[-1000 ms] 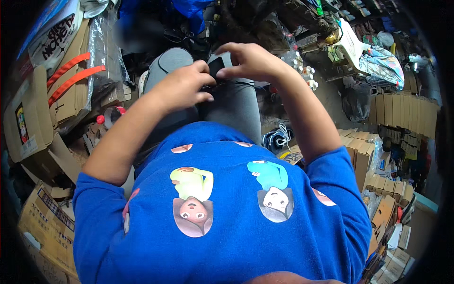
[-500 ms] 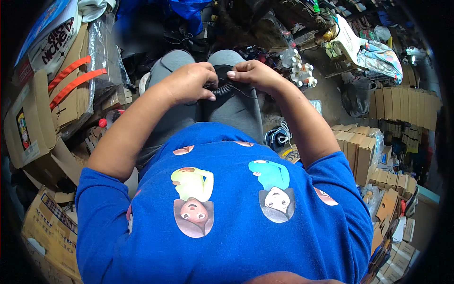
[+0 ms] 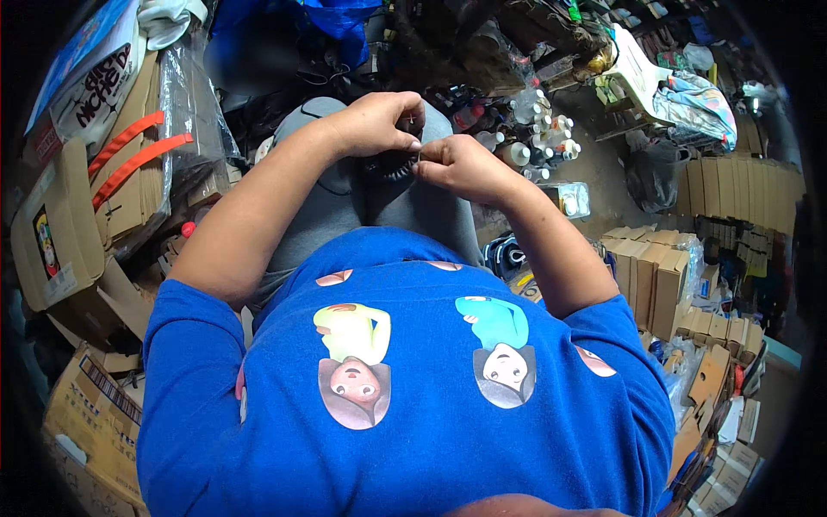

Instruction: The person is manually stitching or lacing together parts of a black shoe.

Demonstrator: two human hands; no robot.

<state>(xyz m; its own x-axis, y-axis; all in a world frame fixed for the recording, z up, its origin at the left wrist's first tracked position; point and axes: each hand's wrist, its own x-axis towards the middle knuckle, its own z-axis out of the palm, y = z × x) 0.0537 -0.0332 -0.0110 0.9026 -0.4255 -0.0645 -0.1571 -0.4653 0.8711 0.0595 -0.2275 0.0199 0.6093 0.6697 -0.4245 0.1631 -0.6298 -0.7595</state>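
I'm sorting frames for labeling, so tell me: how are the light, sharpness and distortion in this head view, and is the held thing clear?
Head view: even, soft light, no strong glare; black fisheye rim, with the boxes bending near it. The left hand and right hand are fairly sharp, but the dark part between them is shadowed, mostly hidden and too small to identify.

Floor (image 3: pixel 603 185) w/ bottles (image 3: pixel 534 138), cardboard boxes (image 3: pixel 655 276), bags (image 3: pixel 689 95).
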